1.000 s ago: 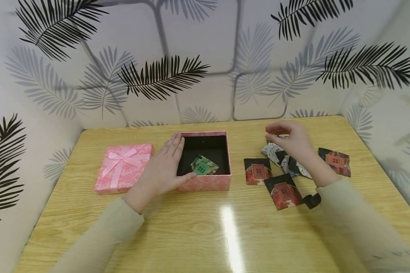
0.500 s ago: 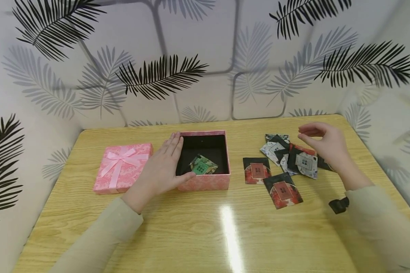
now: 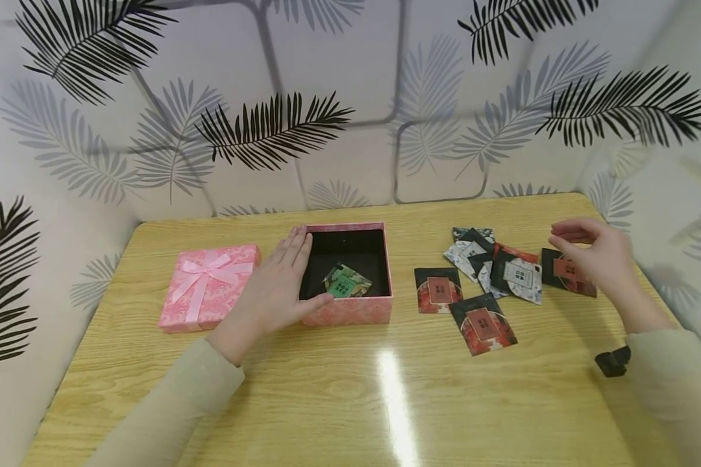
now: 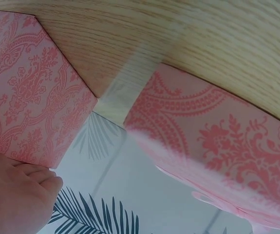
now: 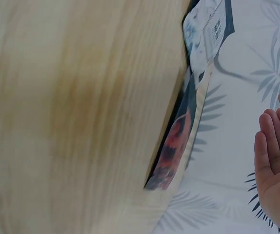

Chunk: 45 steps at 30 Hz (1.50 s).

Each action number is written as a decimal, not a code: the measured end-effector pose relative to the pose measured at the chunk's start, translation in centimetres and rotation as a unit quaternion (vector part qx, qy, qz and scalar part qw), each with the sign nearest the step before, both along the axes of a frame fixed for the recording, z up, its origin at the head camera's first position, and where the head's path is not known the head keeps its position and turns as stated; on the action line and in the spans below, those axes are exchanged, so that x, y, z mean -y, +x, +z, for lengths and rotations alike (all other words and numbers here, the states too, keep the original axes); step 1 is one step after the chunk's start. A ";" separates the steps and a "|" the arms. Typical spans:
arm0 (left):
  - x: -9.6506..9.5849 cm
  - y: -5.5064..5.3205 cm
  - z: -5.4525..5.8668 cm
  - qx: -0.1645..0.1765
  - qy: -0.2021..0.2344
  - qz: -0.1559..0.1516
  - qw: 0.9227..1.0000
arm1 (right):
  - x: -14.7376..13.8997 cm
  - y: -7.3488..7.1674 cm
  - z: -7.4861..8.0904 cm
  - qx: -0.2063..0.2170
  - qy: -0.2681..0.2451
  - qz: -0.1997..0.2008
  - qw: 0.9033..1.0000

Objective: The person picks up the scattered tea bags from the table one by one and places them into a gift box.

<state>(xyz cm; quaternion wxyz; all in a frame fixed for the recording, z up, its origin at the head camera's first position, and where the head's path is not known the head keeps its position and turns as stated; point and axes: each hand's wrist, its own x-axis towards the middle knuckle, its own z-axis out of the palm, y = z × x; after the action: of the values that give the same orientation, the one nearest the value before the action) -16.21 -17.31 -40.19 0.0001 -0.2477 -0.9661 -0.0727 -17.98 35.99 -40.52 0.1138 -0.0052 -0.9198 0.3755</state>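
My left hand point(image 3: 271, 288) rests along the left side of an uncovered pink box point(image 3: 362, 311) with a black inside, its fingers straight. In the left wrist view the fingertips touch the box's patterned wall point(image 4: 30, 92). A green packet point(image 3: 344, 285) lies on the box floor. My right hand point(image 3: 604, 263) hovers above the table at the far right, fingers loosely bent and nothing in them. Closest to it is a black-and-red packet point(image 3: 565, 271), partly covered by the hand in the head view. In the right wrist view, the hand point(image 5: 278, 170) stands apart from the packets.
A pink lid point(image 3: 210, 279) with a ribbon bow lies left of the box. Several overlapping white-and-black packets point(image 3: 520, 277) lie right of it. Two red packets point(image 3: 483, 324) are nearer the front. A patterned wall point(image 3: 350, 162) borders the table's back edge.
My right hand has moved rightward from above the packet pile to above the far-right packet, uncovering the pile. The left hand has stayed on the box.
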 end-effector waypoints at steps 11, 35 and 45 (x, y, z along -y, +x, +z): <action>0.0 0.0 0.1 0.006 0.002 0.002 1.000 | -3.3 0.6 -1.5 0.039 -0.003 -0.024 0.999; 0.0 -0.1 0.0 0.007 0.009 0.003 1.000 | -8.0 0.3 -3.3 0.137 0.083 -0.029 0.987; 0.0 0.0 0.1 0.012 0.010 0.008 1.000 | -8.3 0.3 -3.8 0.179 0.094 -0.002 0.979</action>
<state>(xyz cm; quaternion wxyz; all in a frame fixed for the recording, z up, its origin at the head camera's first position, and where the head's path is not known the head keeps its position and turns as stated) -16.22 -17.31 -40.12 -0.0084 -0.2393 -0.9671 -0.0858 -17.72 44.32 -44.32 -0.0519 -0.0630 -0.9564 0.2805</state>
